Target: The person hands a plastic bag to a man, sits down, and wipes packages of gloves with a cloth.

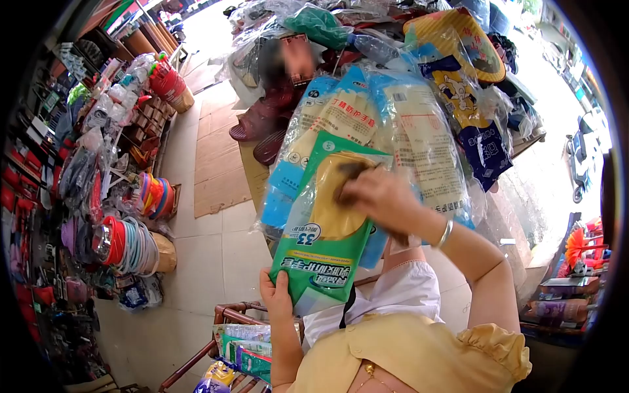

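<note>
holding green packet (331, 226) by heap (429, 150), tiled floor (203, 255)

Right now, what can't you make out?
Head view:
Right hand: motion blur obscures its grip.
Left hand: most fingertips hidden behind green glove packet.
Item above maroon slippers: blurred.
Reddish-brown slatted chair: cut off by bottom edge.

Daylight bleaches the upper right, fisheye distortion bends the dark edges, and the right grip (381, 198) is blurred.
</note>
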`<state>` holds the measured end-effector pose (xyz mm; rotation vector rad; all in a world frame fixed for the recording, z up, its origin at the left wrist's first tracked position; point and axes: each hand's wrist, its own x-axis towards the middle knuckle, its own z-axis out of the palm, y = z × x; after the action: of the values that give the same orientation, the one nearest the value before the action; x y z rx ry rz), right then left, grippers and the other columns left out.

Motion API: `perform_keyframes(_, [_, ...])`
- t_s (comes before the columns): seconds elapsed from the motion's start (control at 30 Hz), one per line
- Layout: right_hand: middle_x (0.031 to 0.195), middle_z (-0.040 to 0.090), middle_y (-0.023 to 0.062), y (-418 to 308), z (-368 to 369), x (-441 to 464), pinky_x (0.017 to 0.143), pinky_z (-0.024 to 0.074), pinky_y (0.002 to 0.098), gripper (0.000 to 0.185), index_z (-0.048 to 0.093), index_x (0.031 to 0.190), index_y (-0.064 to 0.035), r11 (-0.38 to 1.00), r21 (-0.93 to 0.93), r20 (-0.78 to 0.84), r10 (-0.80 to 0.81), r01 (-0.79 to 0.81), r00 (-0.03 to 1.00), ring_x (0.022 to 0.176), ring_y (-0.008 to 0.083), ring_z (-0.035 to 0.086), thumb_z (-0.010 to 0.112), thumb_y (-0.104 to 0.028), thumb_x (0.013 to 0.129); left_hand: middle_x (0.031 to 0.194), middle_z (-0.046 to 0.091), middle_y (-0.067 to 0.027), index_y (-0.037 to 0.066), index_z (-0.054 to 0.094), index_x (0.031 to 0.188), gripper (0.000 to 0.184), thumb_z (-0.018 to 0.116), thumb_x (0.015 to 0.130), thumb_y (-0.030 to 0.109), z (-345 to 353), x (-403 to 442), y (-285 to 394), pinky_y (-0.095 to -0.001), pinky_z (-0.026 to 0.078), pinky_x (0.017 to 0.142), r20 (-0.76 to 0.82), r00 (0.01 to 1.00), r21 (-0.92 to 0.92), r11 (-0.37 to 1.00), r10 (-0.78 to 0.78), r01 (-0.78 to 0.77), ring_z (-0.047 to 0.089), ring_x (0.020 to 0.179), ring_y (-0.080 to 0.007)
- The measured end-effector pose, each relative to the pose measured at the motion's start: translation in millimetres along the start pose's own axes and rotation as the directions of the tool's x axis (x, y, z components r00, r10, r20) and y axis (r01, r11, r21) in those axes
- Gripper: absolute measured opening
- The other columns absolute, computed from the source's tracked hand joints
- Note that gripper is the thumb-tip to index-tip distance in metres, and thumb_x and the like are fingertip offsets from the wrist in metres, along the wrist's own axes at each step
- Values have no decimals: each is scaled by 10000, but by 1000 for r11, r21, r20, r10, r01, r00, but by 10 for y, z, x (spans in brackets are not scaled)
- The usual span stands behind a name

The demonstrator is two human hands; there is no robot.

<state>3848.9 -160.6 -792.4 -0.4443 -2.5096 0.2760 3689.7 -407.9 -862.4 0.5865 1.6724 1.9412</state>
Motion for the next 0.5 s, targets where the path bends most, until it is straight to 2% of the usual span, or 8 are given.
perform_keyframes(0.1, [889,575,71,469,-156,129,709,476,369,285,604,990,-136,964,-47,-115,257,-263,960,836,267,566,655,-187,715,773,498,26,57,471,868,90,542,885,109,-48,-2,-37,-177,374,630,0,1000,-27,1000,17,-17,428,697,-37])
perform_keyframes(0.17, [884,579,72,511,-120,104,711,476,377,291,603,992,-124,958,-77,-122,265,-275,957,838,274,564,654,-184,711,773,497,25,58,469,866,91,543,884,108,-54,2,-90,-179,375,629,-14,1000,-41,999,21,-22,428,697,-37])
perform_keyframes(0.23, [888,582,74,219,-71,83,704,476,365,310,606,995,-143,995,-53,-126,80,-87,989,823,268,562,664,-199,696,773,496,25,59,467,864,93,543,884,108,-38,18,-112,-181,376,628,-29,999,-56,998,25,-27,427,696,-38])
perform_keyframes(0.3, [876,574,43,-172,169,-35,657,467,337,339,600,987,-170,994,-29,-103,-106,103,989,761,217,542,690,-218,664,780,498,23,57,467,871,90,541,884,107,-7,9,-134,-184,384,635,-48,999,-46,999,-2,0,433,699,-42])
perform_keyframes(0.37, [821,529,12,-567,162,-165,646,439,305,347,568,964,-117,948,-144,-2,-286,283,958,733,192,500,677,-250,662,785,501,19,54,470,879,85,539,884,104,23,7,-83,-185,389,643,-60,998,-54,998,-14,11,437,703,-45])
perform_keyframes(0.43, [823,532,14,-625,216,-179,649,445,299,309,573,937,-135,952,-12,30,-305,306,952,752,191,511,673,-244,666,789,504,16,51,472,886,81,536,884,101,6,8,-56,-186,393,650,-74,997,-64,998,-16,11,442,707,-47])
perform_keyframes(0.47, [823,533,16,-509,217,-110,665,456,304,273,577,917,-157,961,138,2,-241,239,970,779,194,522,666,-230,670,792,507,13,48,475,893,80,535,884,100,-13,-1,-63,-187,398,656,-57,998,-62,998,-15,11,446,711,-49])
perform_keyframes(0.5, [825,539,18,-402,158,-6,680,467,318,255,579,909,-175,971,113,2,-214,212,977,802,203,538,664,-220,672,794,510,10,46,477,901,79,533,884,98,-28,-14,-68,-188,402,661,-42,999,-62,998,-14,11,450,714,-51])
